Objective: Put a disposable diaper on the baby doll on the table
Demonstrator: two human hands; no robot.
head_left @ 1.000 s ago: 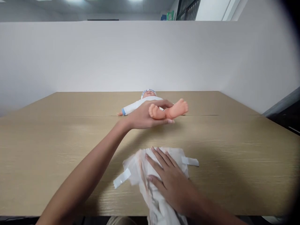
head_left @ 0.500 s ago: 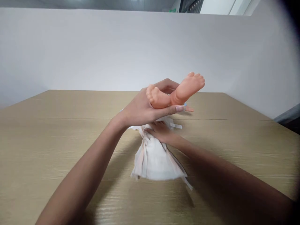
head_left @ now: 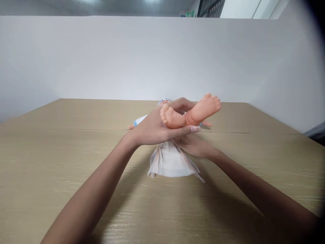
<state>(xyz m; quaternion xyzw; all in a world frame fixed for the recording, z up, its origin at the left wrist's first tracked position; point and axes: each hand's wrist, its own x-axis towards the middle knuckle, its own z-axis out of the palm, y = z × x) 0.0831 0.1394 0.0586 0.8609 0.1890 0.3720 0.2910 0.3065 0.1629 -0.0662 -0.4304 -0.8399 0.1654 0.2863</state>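
A baby doll [head_left: 205,109] lies on its back, head at the far side, both bare feet raised toward me. My left hand [head_left: 153,128] is wrapped round the doll's ankles, its thumb across the near side. Under the raised legs a white diaper [head_left: 171,164] spreads on the table, its wide end facing me. My right hand [head_left: 194,145] is closed on the diaper's far part, close below the doll. The fingertips of that hand are partly hidden behind my left hand. Most of the doll's body is hidden too.
The doll rests on a wood-look table [head_left: 66,162] with a seam running across it. A pale partition wall [head_left: 114,57] rises behind the table's far edge and on the right side.
My right hand has pushed the diaper away from me, farther under the doll. The raised feet and my left hand sit lower in view, and the doll's headband and sleeves now show.
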